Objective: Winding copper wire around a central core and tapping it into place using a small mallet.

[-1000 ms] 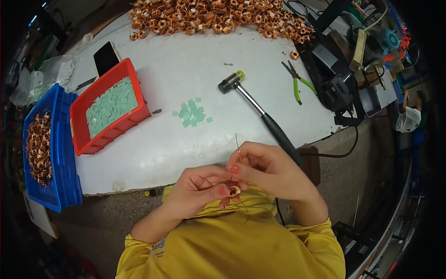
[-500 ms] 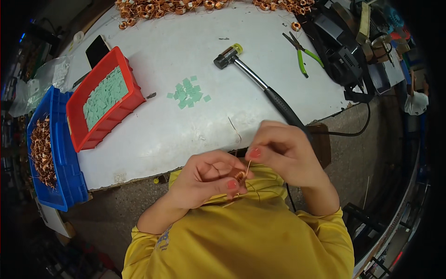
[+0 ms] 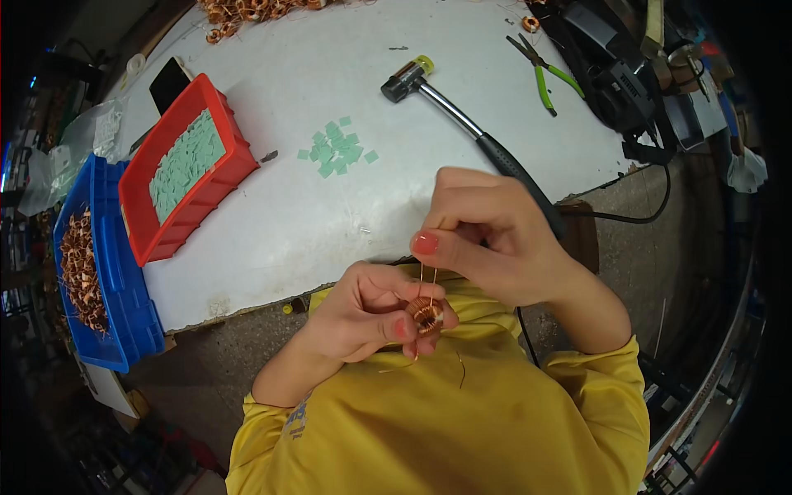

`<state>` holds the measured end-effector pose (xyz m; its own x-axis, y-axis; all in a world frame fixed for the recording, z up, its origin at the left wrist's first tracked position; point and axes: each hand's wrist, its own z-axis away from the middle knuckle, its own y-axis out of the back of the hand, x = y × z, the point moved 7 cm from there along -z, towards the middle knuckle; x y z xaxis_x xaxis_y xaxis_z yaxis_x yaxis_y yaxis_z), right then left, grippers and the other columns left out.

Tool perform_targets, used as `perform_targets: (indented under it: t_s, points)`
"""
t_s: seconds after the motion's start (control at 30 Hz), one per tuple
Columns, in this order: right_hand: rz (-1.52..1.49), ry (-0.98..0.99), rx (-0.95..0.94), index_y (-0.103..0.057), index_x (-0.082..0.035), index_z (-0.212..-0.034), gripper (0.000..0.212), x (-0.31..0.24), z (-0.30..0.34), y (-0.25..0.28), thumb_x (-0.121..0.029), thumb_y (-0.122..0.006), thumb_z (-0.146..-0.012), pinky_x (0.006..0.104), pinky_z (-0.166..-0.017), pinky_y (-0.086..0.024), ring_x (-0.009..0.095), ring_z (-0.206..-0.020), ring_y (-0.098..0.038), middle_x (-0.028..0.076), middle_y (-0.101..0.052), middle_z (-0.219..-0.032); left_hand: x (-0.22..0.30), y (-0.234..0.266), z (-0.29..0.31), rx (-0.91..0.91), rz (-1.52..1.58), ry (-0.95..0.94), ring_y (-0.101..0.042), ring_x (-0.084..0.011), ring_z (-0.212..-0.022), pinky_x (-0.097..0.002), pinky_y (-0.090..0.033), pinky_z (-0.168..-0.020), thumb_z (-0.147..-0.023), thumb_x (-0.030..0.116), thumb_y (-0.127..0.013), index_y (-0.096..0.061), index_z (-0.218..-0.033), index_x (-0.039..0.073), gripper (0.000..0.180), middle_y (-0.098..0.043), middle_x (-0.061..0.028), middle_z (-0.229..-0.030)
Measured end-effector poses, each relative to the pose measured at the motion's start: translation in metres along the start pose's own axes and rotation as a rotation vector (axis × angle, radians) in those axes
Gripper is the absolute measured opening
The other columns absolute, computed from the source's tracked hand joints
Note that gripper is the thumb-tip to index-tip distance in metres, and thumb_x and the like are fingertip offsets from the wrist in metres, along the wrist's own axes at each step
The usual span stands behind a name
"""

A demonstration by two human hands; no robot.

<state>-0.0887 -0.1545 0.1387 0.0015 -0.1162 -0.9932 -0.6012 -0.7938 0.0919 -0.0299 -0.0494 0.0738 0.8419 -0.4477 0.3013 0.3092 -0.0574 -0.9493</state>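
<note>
Between the thumb and fingers of my left hand sits a small ring-shaped copper coil, held over my lap just off the table's front edge. Two thin copper wire ends rise from the coil. My right hand, above it, pinches these wire ends between thumb and forefinger. Other loose wire ends hang below the coil against the yellow shirt. On the table, beyond my hands, lies a loose scatter of small pale green squares.
A red bin of green squares stands at left, beside a blue bin of copper coils. A hammer lies behind my right hand. Green-handled pliers and a black device are at the far right. More coils line the back.
My right hand has moved up and slightly left, drawing the wires upright above the coil. The coil's ring now faces more toward view. The whole view has shifted slightly.
</note>
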Motion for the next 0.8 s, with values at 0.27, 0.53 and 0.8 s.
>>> perform_targets:
  t_s: [0.27, 0.53, 0.8]
  points:
    - [-0.159, -0.205, -0.028, -0.060, -0.003, -0.072, 0.010, 0.029, 0.014, -0.015, -0.007, -0.063, -0.080, 0.0203, -0.050, -0.025, 0.007, -0.056, -0.032, -0.002, -0.043, -0.068, -0.006, 0.000, 0.003, 0.027, -0.018, 0.024, -0.061, -0.0207, -0.070, -0.0239, -0.050, -0.058, -0.081, -0.004, -0.060, -0.057, -0.110, -0.005, 0.029, -0.063, -0.0230, -0.101]
    - [0.059, -0.051, 0.094, -0.064, -0.006, -0.082, 0.019, 0.011, 0.044, 0.005, -0.022, -0.071, -0.075, 0.0239, -0.054, -0.033, 0.012, -0.062, -0.039, 0.001, -0.046, -0.072, 0.009, 0.001, 0.004, 0.182, 0.039, -0.162, -0.061, -0.0214, -0.074, -0.0231, -0.049, -0.062, -0.082, -0.003, -0.058, -0.048, -0.117, -0.004, 0.036, -0.060, -0.0213, -0.106]
    - [0.763, 0.477, 0.101, -0.067, -0.009, -0.080, 0.015, -0.021, 0.079, -0.018, -0.018, -0.074, -0.070, 0.0219, -0.055, -0.037, 0.011, -0.064, -0.042, -0.001, -0.050, -0.075, 0.021, 0.006, 0.011, 0.161, -0.060, -0.284, -0.063, -0.0234, -0.082, -0.0276, -0.051, -0.073, -0.081, -0.004, -0.060, -0.047, -0.116, -0.002, 0.037, -0.059, -0.0205, -0.109]
